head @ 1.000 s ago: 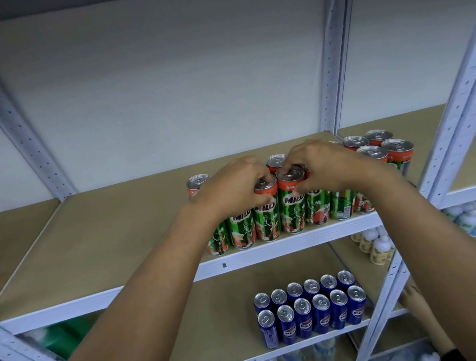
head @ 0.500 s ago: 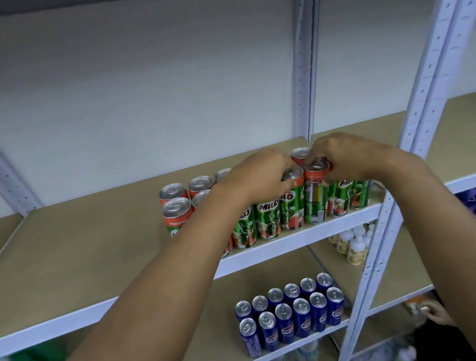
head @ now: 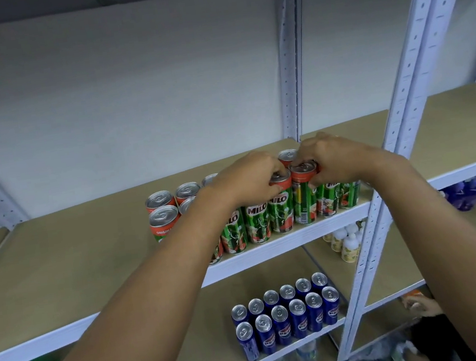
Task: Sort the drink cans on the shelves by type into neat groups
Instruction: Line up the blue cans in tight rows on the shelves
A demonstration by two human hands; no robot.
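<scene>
On the upper shelf (head: 59,266), green Milo cans (head: 164,218) stand in a tight cluster at the front edge. The left hand (head: 245,179) grips the top of one front-row can (head: 280,205); the right hand (head: 331,158) pinches the neighbouring can (head: 305,198), barcode facing out. Below, blue cans (head: 286,314) stand in two rows.

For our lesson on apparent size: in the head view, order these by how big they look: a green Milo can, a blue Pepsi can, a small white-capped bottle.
1. Green Milo can, held by the left hand.
2. Blue Pepsi can.
3. Small white-capped bottle.
The Milo can stands on a higher shelf, so nearness may inflate it.
</scene>
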